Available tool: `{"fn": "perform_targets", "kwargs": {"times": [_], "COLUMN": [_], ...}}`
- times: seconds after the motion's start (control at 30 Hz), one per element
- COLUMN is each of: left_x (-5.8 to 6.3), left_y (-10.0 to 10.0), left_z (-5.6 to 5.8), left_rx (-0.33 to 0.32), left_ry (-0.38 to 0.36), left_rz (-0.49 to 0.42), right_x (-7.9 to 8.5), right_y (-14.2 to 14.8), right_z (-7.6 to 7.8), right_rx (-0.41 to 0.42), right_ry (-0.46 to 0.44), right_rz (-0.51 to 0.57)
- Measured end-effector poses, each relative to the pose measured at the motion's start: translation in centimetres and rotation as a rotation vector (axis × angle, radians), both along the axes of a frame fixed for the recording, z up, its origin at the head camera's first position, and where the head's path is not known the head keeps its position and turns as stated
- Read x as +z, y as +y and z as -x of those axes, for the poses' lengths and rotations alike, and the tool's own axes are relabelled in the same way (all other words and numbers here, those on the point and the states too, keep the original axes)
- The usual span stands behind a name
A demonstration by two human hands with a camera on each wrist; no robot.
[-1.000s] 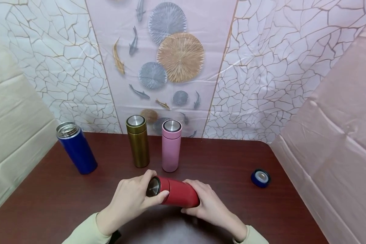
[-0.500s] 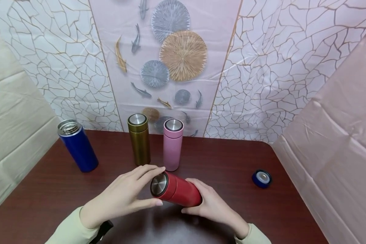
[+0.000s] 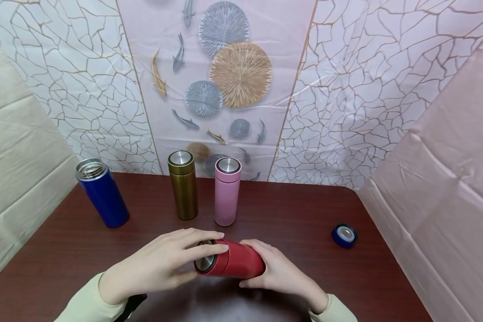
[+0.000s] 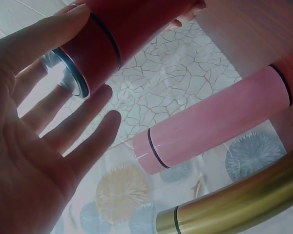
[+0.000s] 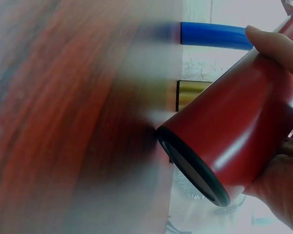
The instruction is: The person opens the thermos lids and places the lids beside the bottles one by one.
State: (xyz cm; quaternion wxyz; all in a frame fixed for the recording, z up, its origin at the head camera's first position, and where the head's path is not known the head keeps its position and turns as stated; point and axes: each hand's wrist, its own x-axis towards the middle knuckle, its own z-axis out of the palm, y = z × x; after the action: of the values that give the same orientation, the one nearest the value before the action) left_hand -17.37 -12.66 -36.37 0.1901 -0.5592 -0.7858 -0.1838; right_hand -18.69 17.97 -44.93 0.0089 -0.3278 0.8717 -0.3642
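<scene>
Red bottle (image 3: 244, 260): above surface (image 3: 294, 214), 6 o'clock of pink bottle (image 3: 226, 201)
Long axis: roughly 9-to-3 o'clock in head view, tilted, lid end higher
Lid (image 3: 221, 263): on, points 9 o'clock
Left grip (image 3: 161, 260): fingers spread about lid
Right grip (image 3: 279, 273): wrapped round base end
Blue cap (image 3: 344, 235): 2 o'clock of right grip

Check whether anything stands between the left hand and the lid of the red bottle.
Nothing visible does. The left hand is right at the lid, fingers spread; the right hand grips the red bottle nearer its base. The pink bottle and gold bottle stand beyond, not between.
</scene>
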Motion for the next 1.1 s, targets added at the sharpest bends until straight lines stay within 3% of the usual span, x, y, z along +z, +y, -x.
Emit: {"fn": "perform_targets", "kwargs": {"times": [0.43,0.53,0.73,0.87,0.97,1.1], "left_x": [0.1,0.0,-0.6,-0.8,-0.7,-0.5], "left_y": [0.1,0.4,1.2,1.5,1.5,0.9], "left_z": [-0.1,-0.1,-0.1,-0.1,-0.3,-0.6], "left_rx": [0.083,0.155,0.368,0.443,0.447,0.336], "left_ry": [0.131,0.133,0.092,0.04,0.003,-0.037], "left_rz": [-0.06,-0.09,-0.133,-0.119,-0.089,-0.033], "right_x": [-0.3,-0.3,-0.3,-0.4,-0.5,-0.5], "right_y": [-0.1,-0.1,-0.1,-0.2,-0.1,0.0], "right_z": [-0.1,-0.1,0.0,0.1,0.1,-0.1], "right_rx": [-0.014,-0.018,-0.027,-0.026,-0.031,-0.035], "right_ry": [0.026,0.025,0.041,0.061,0.061,0.041], "right_rz": [-0.009,-0.005,-0.007,0.0,0.009,0.023]}}
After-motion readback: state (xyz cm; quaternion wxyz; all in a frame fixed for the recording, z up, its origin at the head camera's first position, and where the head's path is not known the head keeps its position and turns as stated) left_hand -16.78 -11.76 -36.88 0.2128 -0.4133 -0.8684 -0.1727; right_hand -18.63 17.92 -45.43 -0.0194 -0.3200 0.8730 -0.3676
